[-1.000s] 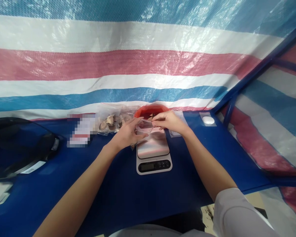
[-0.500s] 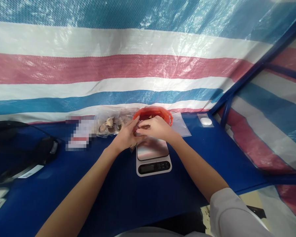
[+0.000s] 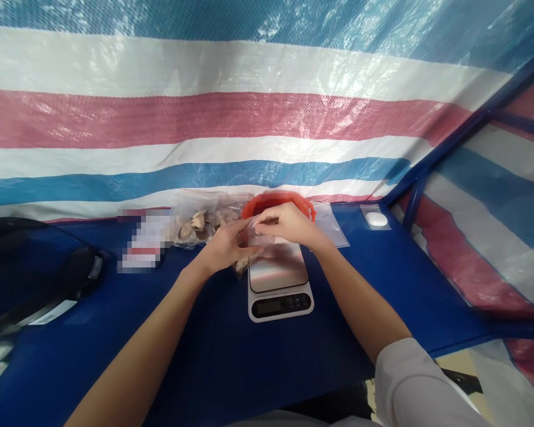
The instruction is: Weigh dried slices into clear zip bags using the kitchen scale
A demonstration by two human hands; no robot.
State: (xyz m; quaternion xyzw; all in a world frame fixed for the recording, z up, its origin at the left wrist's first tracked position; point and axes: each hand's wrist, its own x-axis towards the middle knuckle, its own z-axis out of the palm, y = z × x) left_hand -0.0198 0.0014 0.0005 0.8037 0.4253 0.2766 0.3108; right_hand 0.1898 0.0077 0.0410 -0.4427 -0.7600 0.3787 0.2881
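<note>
My left hand [image 3: 228, 244] curls round the left side of a small clear plastic bag [image 3: 258, 235], thumb below. From the other side my right hand [image 3: 288, 225] pinches the same bag near its top, with the fingertips bent inward. Both hands are above the back part of a white digital kitchen scale [image 3: 279, 274], whose display looks dark. Just behind them stands a red plastic basket [image 3: 279, 198], partly covered by my right hand. Another clear bag with pale pieces [image 3: 241, 265] shows under my left hand. What the held bag contains is hard to make out.
Clear bags of brown dried pieces [image 3: 198, 224] lie left of the basket. A flat clear bag [image 3: 331, 225] is at its right. Farther right is a white oval object [image 3: 376, 219] in a small bag. A black bag-like item [image 3: 40, 273] occupies the left, near a blurred-out packet [image 3: 145, 240].
My right hand has lifted slightly, and the clear bag shows more plainly between both hands. The view has shifted a little.
</note>
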